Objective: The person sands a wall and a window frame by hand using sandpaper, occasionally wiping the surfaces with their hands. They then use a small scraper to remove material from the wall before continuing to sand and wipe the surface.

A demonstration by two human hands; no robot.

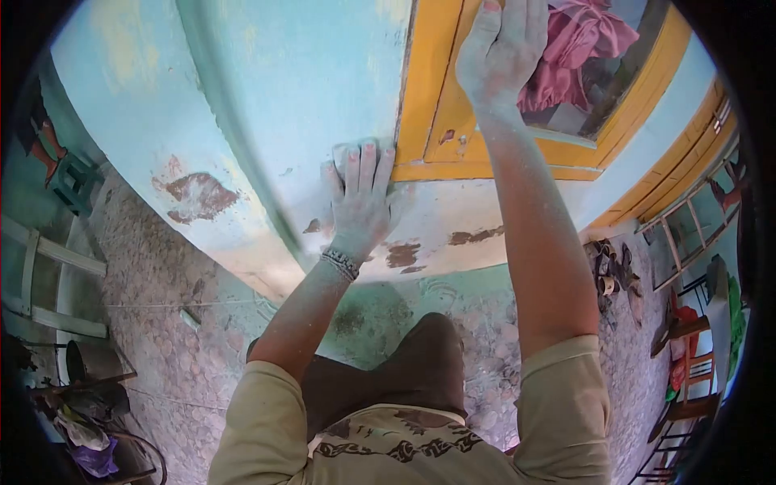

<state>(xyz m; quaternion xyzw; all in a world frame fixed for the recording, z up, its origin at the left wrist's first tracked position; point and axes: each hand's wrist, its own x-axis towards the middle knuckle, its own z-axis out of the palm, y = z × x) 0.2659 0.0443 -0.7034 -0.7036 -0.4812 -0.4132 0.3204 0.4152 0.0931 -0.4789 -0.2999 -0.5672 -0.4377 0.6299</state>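
Observation:
My left hand (pixel 360 192), coated in pale dust, lies flat against the light blue wall (pixel 323 89), its fingers stretched upward beside the lower corner of the yellow window frame (pixel 443 167). A beaded bracelet (pixel 341 263) circles that wrist. Higher up, my right hand (pixel 499 61) reaches across the frame with its fingers extended, equally dusty; its fingertips are partly cut off by the top of the view. Behind the glass near it hangs a pink cloth (pixel 578 61). Below my left hand the paint has chipped away in brown patches (pixel 402 255).
Along the wall runs a raised vertical strip (pixel 222 113). A green stool (pixel 77 182) with a person's legs near it stands at far left, above a white wooden frame (pixel 65 283). Right of me are shoes (pixel 612 271), a ladder (pixel 687 234) and wooden chairs (pixel 697 376).

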